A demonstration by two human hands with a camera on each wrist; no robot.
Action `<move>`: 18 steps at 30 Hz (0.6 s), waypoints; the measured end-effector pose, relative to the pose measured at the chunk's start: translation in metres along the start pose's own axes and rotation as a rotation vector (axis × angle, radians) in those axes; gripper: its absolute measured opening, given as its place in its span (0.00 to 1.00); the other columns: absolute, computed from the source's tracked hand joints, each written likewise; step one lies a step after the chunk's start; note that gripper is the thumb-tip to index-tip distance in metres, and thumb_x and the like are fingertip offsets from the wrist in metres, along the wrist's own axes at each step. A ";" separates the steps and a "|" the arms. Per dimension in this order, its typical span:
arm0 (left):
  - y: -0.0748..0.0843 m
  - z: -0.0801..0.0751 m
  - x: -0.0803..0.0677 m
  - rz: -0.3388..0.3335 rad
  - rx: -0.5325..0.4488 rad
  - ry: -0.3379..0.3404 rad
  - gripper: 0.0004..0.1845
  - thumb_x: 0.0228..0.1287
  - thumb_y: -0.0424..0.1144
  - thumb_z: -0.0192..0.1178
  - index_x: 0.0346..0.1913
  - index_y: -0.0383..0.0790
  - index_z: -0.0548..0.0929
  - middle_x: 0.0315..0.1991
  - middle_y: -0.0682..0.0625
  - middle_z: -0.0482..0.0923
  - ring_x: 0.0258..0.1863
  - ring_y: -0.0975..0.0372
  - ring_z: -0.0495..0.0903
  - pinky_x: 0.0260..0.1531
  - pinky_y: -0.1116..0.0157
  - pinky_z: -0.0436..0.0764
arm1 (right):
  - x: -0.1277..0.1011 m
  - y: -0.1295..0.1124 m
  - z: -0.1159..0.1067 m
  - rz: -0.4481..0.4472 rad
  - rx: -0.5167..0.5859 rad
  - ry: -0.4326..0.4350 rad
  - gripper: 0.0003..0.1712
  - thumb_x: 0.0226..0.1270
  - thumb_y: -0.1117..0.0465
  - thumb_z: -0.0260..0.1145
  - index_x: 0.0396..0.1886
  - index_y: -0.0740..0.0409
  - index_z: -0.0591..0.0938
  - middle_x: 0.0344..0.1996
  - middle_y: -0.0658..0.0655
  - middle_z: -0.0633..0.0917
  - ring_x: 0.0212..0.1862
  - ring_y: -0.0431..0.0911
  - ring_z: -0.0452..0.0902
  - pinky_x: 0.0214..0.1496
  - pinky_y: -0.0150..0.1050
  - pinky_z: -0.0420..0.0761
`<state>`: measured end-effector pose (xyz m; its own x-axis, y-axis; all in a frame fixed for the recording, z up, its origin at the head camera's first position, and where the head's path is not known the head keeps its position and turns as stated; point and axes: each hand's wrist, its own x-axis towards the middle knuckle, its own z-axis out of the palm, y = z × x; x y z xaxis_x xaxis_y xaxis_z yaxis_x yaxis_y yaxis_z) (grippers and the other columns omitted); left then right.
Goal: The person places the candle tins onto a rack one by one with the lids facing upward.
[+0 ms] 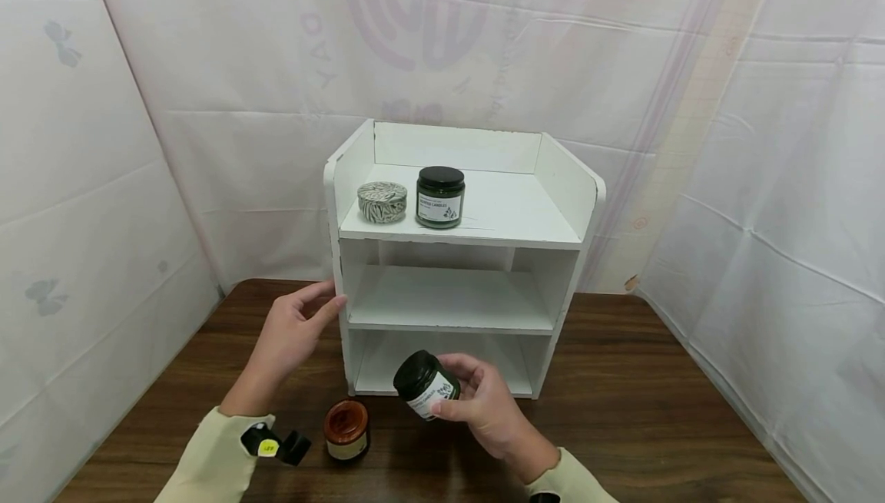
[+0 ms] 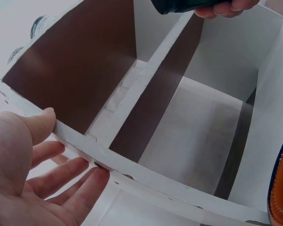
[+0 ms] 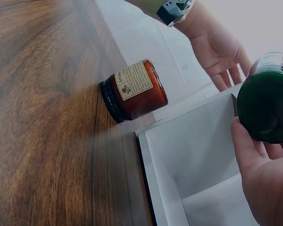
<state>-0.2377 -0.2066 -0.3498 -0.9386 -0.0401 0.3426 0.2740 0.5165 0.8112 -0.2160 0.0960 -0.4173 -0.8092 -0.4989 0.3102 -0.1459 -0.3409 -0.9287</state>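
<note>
Dark green jar, black lid tilted toward the camera, held off the table in the right hand, fingers curled round its labelled side, just in front of the bottom compartment of the white shelf unit; left hand flat and relaxed, fingers straight, touching the front left edge of the unit at about middle-shelf height, holding nothing. Judged from the layout: two containers already up on the top shelf, a patterned round tin beside a dark jar with a white label, both toward the left; one jar in hand; an amber jar standing on the table between the wrists, untouched; so roughly halfway, perhaps. Open room: right half of the top shelf bare, bounded by raised side walls and a back lip; middle and bottom compartments apparently without contents, though the deep corners hard to make out in the head view; low openings with thin shelf boards, so little height to spare above a jar. Amber jar near the right wrist and worth avoiding.
</note>
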 end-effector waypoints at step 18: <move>0.000 0.001 0.000 0.007 0.003 0.004 0.29 0.75 0.56 0.59 0.69 0.43 0.79 0.65 0.43 0.80 0.56 0.56 0.79 0.45 0.71 0.79 | 0.001 -0.003 0.000 0.023 0.035 -0.009 0.31 0.51 0.73 0.77 0.56 0.62 0.79 0.49 0.50 0.87 0.49 0.42 0.84 0.51 0.36 0.85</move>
<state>-0.2375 -0.2060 -0.3500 -0.9360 -0.0395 0.3498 0.2798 0.5196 0.8073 -0.2162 0.0962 -0.4145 -0.8072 -0.5136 0.2911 -0.1077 -0.3567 -0.9280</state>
